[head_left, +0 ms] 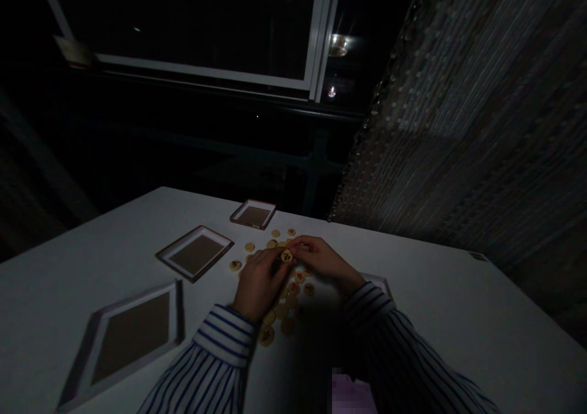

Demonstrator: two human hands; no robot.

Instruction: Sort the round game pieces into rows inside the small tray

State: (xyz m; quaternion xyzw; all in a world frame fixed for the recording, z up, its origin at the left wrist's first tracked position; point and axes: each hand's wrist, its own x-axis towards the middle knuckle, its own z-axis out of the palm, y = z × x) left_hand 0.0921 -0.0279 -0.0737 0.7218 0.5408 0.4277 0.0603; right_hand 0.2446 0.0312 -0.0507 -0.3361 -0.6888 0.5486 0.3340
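Over the white table, my left hand and my right hand meet at a round wooden Chinese chess piece with a dark character on its face. Both hands are closed on it, the right pinching from its side and the left thumb and fingers at the other. Below and around them lie several more loose pieces, among them one with a dark character near my left cuff and one with a red character between my wrists. My hands hide part of the pile.
Three shallow open box parts stand to the left: a near one, a middle one and a far one. Another pale box edge shows behind my right forearm. A bead curtain hangs at right, beside a dark window.
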